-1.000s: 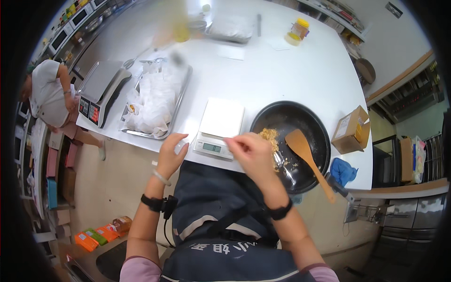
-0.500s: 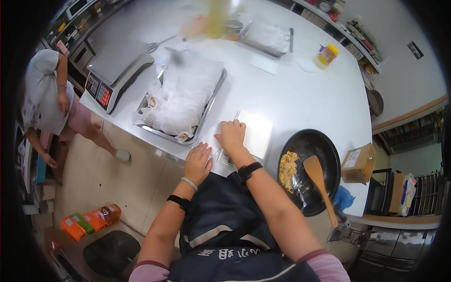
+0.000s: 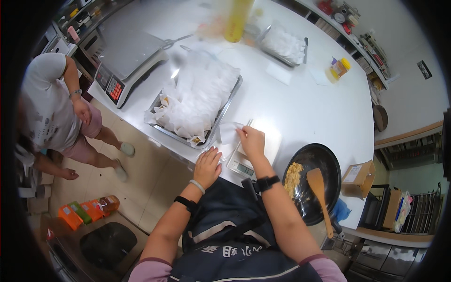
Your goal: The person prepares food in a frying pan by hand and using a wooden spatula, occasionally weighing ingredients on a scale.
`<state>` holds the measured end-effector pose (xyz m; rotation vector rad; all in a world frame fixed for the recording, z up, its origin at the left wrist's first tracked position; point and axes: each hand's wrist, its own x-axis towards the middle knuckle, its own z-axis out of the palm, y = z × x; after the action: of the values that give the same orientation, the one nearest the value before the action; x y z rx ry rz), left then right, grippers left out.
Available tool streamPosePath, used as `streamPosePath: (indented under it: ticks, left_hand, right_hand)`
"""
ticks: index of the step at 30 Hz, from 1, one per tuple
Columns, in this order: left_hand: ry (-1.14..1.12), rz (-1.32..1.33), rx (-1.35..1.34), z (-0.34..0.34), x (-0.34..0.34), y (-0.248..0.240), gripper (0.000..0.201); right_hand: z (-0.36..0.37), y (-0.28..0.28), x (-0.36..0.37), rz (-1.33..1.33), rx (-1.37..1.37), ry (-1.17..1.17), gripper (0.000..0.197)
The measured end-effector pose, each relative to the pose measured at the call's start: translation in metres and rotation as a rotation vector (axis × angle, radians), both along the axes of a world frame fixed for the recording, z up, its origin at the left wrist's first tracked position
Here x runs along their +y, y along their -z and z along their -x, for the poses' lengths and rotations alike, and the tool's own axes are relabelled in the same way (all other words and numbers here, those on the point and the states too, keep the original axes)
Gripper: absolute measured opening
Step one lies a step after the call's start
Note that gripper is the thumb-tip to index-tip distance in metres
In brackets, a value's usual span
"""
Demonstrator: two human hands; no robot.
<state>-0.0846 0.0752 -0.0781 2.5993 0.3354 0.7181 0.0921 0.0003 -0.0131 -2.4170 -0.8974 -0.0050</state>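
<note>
White paper sheet [image 3: 229, 133] hangs just left of the kitchen scale [image 3: 271, 143], its upper right edge pinched between the fingers of a person's right hand [image 3: 254, 142]. The left hand [image 3: 208, 168], fingers lightly bent, rests by clear plastic film [image 3: 221, 159] at the scale's near left; whether it grips the film cannot be told. The sheet looks featherlight, limp and easily creased or torn, best taken by a corner or edge in a gentle pinch. Left of the scale sits a tray of paper-wrapped pieces [image 3: 197, 96]; to its right, a black wok [image 3: 324, 162].
</note>
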Motion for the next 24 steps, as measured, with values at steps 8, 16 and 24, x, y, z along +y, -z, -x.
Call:
streamPosePath:
  ticks: [8, 16, 24]
  left_hand:
    - [-0.007, 0.893, -0.232, 0.001, -0.027, -0.099, 0.022]
    - [0.229, 1.039, 0.016, -0.003, -0.069, -0.127, 0.015]
    - [0.332, 1.049, 0.072, -0.022, -0.115, -0.139, 0.017]
  right_hand:
    - [0.044, -0.067, -0.076, -0.226, 0.182, -0.067, 0.030]
    - [0.071, -0.063, -0.160, -0.506, 0.324, 0.068, 0.025]
    - [0.097, -0.101, -0.209, -0.331, 0.195, -0.065, 0.032]
